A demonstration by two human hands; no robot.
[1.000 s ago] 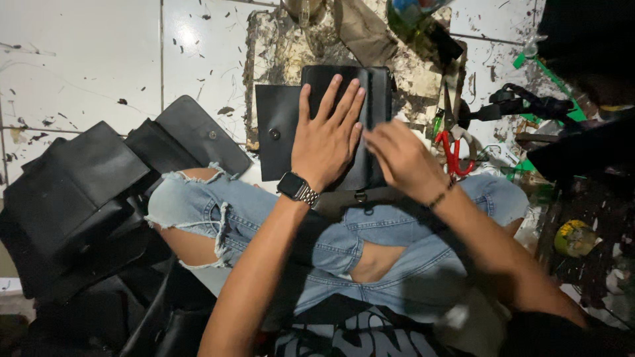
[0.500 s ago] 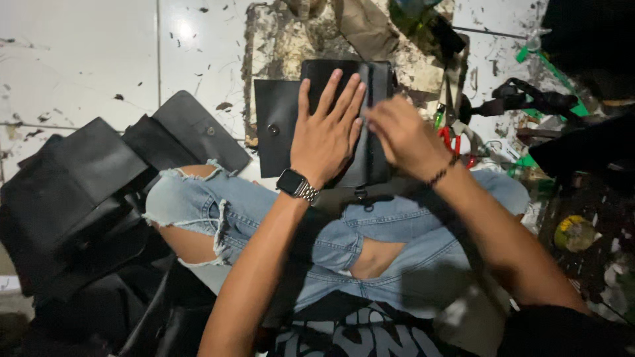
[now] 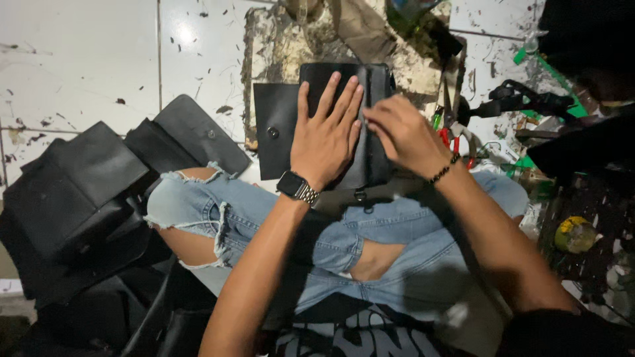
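Black bag [image 3: 281, 129] at frame centre top, on your knees over dirty board [image 3: 284, 49]. Your left hand [image 3: 324, 135] flat, fingers spread, pressing bag, gripping nothing. Your right hand [image 3: 400, 132] pinching bag's right edge. Keep palm pressure steady; pinch close to edge.

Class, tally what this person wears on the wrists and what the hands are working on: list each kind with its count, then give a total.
Black bag under both hands: 1
Wristwatch, on left hand's wrist: 1
Bead bracelet, on right hand's wrist: 1
Total: 3
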